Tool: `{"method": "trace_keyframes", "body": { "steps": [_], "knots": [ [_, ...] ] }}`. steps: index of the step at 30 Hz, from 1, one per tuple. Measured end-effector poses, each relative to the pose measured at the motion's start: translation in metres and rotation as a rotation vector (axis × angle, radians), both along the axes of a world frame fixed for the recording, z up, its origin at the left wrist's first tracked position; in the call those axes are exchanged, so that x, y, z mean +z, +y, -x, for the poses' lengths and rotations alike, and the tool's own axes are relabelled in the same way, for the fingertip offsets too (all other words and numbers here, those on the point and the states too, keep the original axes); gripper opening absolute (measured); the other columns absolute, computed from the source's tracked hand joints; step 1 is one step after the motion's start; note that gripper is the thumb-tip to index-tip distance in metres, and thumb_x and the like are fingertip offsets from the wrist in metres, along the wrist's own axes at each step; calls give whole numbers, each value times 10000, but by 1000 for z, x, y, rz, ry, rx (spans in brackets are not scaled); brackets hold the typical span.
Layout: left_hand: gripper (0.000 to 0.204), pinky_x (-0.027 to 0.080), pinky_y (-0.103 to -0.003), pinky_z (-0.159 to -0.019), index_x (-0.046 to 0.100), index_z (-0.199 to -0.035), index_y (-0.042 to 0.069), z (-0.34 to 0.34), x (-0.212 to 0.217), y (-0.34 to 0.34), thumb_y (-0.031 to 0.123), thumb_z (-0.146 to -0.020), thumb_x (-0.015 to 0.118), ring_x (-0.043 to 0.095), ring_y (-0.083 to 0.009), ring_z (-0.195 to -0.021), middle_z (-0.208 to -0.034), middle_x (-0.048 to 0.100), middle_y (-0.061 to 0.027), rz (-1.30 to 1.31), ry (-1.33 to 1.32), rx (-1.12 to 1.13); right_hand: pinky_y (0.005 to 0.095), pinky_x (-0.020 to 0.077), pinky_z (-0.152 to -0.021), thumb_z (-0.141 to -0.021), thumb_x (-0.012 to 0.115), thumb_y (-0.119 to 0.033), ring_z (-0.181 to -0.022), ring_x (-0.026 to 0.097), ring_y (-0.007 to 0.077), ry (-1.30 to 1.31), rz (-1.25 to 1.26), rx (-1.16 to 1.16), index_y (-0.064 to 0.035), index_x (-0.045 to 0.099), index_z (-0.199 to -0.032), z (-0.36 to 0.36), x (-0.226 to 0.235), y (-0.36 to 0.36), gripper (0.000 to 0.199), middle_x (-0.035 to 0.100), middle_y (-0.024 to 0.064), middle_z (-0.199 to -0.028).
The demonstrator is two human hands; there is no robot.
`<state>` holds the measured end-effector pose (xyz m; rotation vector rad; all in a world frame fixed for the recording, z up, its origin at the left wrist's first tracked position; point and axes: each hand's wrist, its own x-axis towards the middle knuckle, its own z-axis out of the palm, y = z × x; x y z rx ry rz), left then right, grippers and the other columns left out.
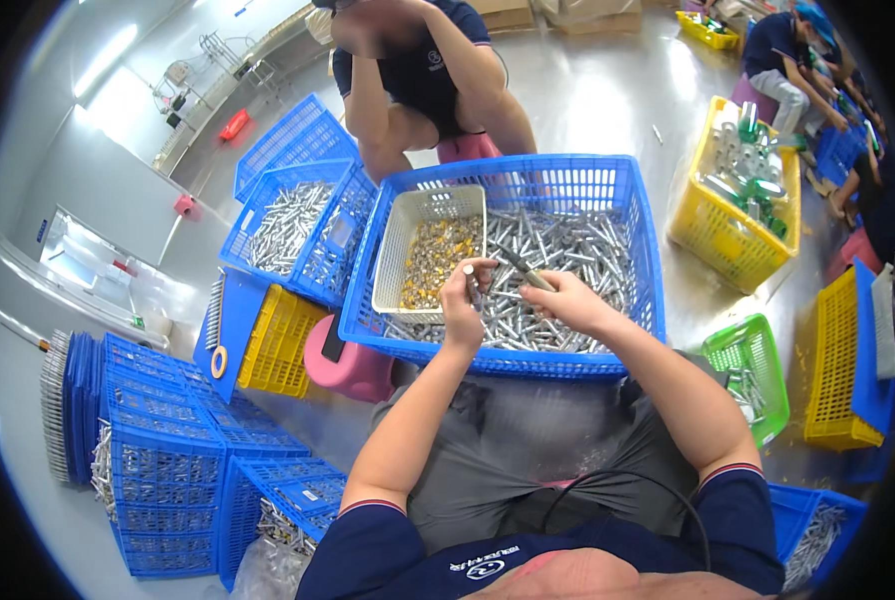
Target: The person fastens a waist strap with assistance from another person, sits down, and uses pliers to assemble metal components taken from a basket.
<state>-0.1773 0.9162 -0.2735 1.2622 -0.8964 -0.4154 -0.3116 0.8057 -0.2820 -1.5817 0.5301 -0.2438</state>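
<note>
My left hand [462,305] is closed around a short silvery metal tube [470,273], its end standing up between thumb and fingers. To its right, my right hand [567,302] grips a slim hand tool [527,268] with a dark front part and a paler handle; its exact kind is hard to make out. The tool points up and left toward the tube, apart from it. Both hands are over a large blue plastic basket [507,362] that holds many loose metal tubes [577,250]. Inside its left part stands a white basket [380,250] with small yellow and grey pieces [435,262].
Across the basket sits another person [417,60]. On the left, blue baskets [167,480] of metal tubes are stacked beside a pink stool [342,365] and a yellow basket [282,345]. A green basket [767,370] and a yellow crate [727,265] stand on the right.
</note>
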Motion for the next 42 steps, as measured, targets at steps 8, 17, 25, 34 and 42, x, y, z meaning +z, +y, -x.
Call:
{"method": "trace_keyframes", "body": {
  "steps": [8,17,25,34,42],
  "knots": [
    [286,324,-275,-629,398,-688,46,-5,-4,1,241,-866,287,380,-130,-665,-698,402,-47,76,40,-26,399,396,-740,-693,666,-274,-834,537,302,-103,835,-394,-62,563,-917,2,15,22,325,565,114,-864],
    [296,300,-217,-480,394,-672,58,0,-3,12,228,-909,347,359,-88,-519,-586,354,-6,-29,217,-190,387,388,-759,-696,664,-264,-847,531,293,-80,863,-374,-55,575,-902,10,14,27,307,571,113,-860],
    [285,301,-226,-457,495,-769,37,-3,-2,6,262,-832,331,369,-78,-488,-571,417,0,4,73,-108,366,372,-750,-643,665,-229,-846,518,258,-121,1064,-404,-60,585,-915,8,21,22,330,554,91,-855],
    [240,284,-223,-460,473,-730,34,2,-1,5,160,-894,351,354,-60,-502,-566,399,16,-7,-15,-94,361,355,-770,-593,686,-200,-861,483,246,-86,1138,-459,-57,581,-937,12,25,21,387,520,86,-877],
    [248,272,-235,-440,450,-668,28,-3,-1,6,138,-876,373,344,-63,-475,-532,390,12,-87,-37,-99,345,395,-658,-602,681,-184,-703,526,240,-93,1080,-428,-49,611,-832,10,20,16,276,557,80,-744]
  ]
}}
